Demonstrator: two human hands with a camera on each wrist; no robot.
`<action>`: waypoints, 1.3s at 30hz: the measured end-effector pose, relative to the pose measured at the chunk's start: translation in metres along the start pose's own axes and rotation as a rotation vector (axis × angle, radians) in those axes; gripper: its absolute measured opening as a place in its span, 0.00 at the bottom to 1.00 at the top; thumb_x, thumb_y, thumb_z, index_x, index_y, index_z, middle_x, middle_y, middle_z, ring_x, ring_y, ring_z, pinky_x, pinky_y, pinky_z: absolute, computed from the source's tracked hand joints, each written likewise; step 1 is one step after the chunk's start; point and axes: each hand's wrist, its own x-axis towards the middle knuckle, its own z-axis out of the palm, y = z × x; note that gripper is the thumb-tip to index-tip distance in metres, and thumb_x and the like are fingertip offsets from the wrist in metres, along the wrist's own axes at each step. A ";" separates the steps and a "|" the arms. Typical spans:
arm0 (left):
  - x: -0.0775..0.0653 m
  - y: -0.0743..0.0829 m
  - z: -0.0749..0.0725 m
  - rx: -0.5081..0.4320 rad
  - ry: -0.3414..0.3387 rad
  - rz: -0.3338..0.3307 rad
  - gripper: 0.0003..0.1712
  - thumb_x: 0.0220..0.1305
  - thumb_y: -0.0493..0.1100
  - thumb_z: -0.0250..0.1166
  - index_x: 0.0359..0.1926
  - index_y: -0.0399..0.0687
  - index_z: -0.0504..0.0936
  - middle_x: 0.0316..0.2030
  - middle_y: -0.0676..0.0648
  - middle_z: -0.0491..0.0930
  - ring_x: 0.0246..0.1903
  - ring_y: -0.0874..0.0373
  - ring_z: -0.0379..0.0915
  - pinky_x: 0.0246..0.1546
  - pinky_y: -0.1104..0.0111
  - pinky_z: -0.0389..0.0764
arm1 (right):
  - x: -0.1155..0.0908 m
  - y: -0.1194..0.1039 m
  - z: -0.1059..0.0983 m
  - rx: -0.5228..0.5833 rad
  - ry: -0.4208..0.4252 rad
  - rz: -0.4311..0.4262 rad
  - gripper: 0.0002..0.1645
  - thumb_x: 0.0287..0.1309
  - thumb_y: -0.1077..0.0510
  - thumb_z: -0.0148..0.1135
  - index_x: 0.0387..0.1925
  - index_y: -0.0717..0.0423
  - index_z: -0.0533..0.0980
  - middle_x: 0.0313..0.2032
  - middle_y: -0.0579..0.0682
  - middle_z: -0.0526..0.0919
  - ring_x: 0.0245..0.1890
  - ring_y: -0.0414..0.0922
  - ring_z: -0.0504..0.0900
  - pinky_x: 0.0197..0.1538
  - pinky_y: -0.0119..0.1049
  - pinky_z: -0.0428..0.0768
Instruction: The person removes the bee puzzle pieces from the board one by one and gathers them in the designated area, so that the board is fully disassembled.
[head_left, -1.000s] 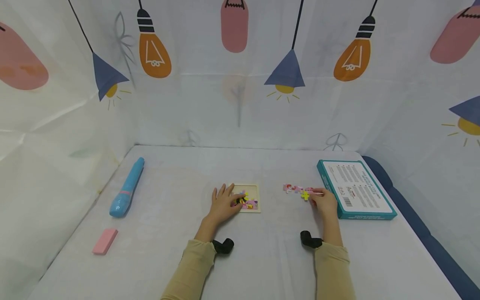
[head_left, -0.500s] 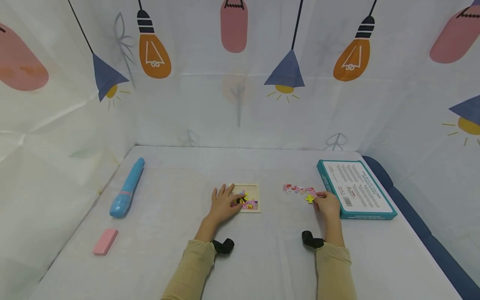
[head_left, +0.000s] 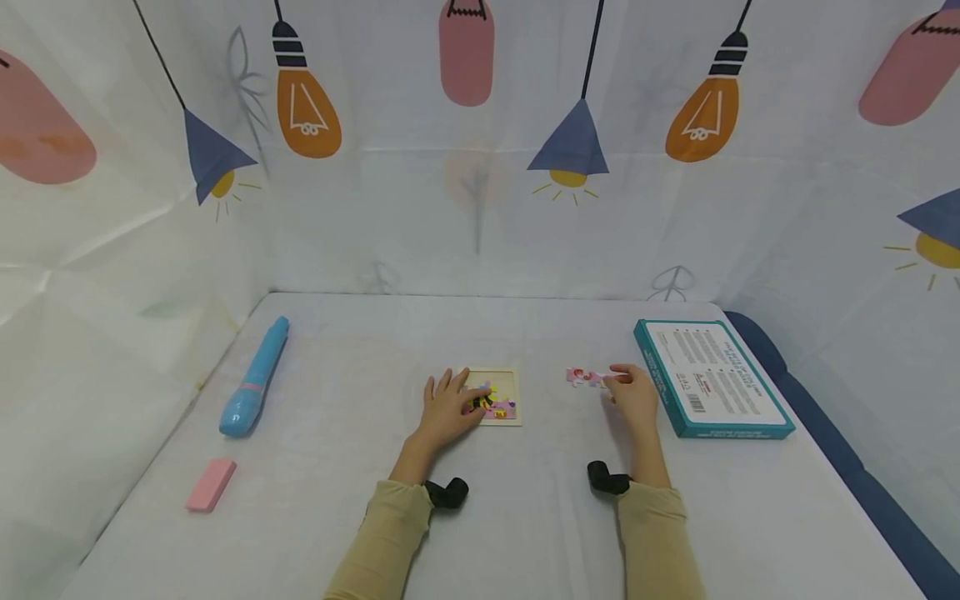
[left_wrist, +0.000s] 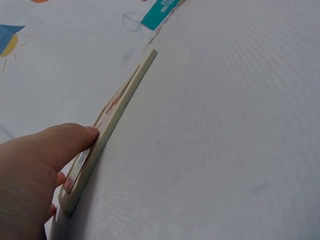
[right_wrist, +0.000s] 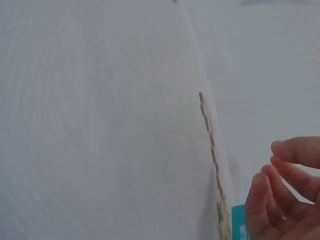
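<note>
A small wooden puzzle tray (head_left: 502, 377) lies mid-table with a yellow, black and pink picture partly filling it. My left hand (head_left: 447, 410) rests on its left side, fingers spread, thumb pressing on the pieces near the front rim; in the left wrist view the thumb (left_wrist: 75, 137) lies over the tray's edge (left_wrist: 120, 112). My right hand (head_left: 636, 398) hovers over the right end of a row of pink puzzle pieces (head_left: 581, 377), hiding part of it. In the right wrist view the loosely bent fingers (right_wrist: 260, 197) hold nothing, apart from the row's edge (right_wrist: 212, 145).
A teal and white box (head_left: 712, 379) lies close to the right of my right hand. Far left on the white-covered table (head_left: 360, 350) are a blue pen-shaped device (head_left: 255, 379) and a pink block (head_left: 212, 484). A patterned cloth (head_left: 480, 217) hangs behind.
My right hand, earlier pinching at the row's right end beside a yellow piece, has moved right, then let go and lifted leftward over the row. The yellow piece is now hidden in the head view.
</note>
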 end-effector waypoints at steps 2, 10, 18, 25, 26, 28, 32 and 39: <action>0.000 0.000 0.000 -0.004 0.004 0.002 0.22 0.59 0.53 0.61 0.54 0.56 0.79 0.66 0.40 0.60 0.67 0.37 0.45 0.62 0.40 0.38 | -0.001 -0.006 0.007 0.020 0.008 -0.028 0.20 0.61 0.56 0.55 0.53 0.61 0.71 0.43 0.60 0.75 0.31 0.48 0.75 0.29 0.25 0.73; -0.001 0.002 -0.002 -0.020 0.007 0.013 0.22 0.59 0.52 0.61 0.54 0.55 0.79 0.66 0.39 0.61 0.67 0.37 0.46 0.62 0.39 0.38 | -0.007 -0.022 0.033 0.063 0.011 -0.133 0.18 0.57 0.58 0.60 0.48 0.62 0.75 0.39 0.60 0.78 0.26 0.43 0.75 0.26 0.25 0.72; -0.001 0.001 -0.001 -0.011 0.007 0.012 0.22 0.58 0.52 0.61 0.54 0.55 0.79 0.66 0.40 0.61 0.67 0.37 0.46 0.62 0.39 0.39 | -0.013 -0.033 0.057 0.075 -0.068 -0.169 0.18 0.57 0.59 0.60 0.49 0.61 0.75 0.37 0.57 0.77 0.29 0.45 0.75 0.28 0.28 0.72; -0.002 0.000 0.000 -0.020 0.015 0.011 0.22 0.58 0.51 0.62 0.54 0.55 0.79 0.65 0.39 0.61 0.67 0.36 0.46 0.61 0.39 0.39 | -0.021 -0.041 0.077 0.039 -0.096 -0.250 0.16 0.53 0.60 0.63 0.45 0.61 0.77 0.34 0.56 0.79 0.34 0.48 0.77 0.30 0.31 0.72; -0.002 0.000 0.000 -0.018 0.017 0.011 0.23 0.58 0.51 0.62 0.55 0.55 0.78 0.65 0.39 0.61 0.67 0.36 0.46 0.62 0.39 0.39 | -0.022 -0.043 0.080 0.041 -0.104 -0.261 0.16 0.52 0.61 0.63 0.45 0.61 0.77 0.34 0.57 0.80 0.34 0.49 0.78 0.30 0.31 0.73; -0.002 0.000 0.000 -0.011 0.017 0.003 0.24 0.58 0.52 0.62 0.56 0.55 0.77 0.65 0.39 0.61 0.67 0.37 0.46 0.62 0.40 0.39 | -0.025 -0.046 0.085 0.038 -0.127 -0.272 0.16 0.52 0.61 0.63 0.44 0.60 0.77 0.34 0.56 0.79 0.35 0.49 0.78 0.31 0.33 0.73; -0.001 0.000 0.000 0.001 0.015 -0.017 0.28 0.58 0.53 0.61 0.59 0.51 0.73 0.66 0.39 0.60 0.67 0.37 0.47 0.63 0.41 0.40 | -0.030 -0.050 0.094 0.008 -0.186 -0.302 0.15 0.53 0.61 0.63 0.44 0.59 0.77 0.34 0.54 0.80 0.36 0.49 0.78 0.34 0.36 0.75; -0.001 -0.001 0.002 0.021 0.012 -0.040 0.34 0.56 0.56 0.61 0.61 0.45 0.71 0.66 0.37 0.58 0.67 0.38 0.47 0.64 0.44 0.41 | -0.036 -0.057 0.105 -0.078 -0.344 -0.384 0.15 0.52 0.62 0.63 0.44 0.60 0.77 0.33 0.54 0.80 0.39 0.51 0.79 0.41 0.44 0.76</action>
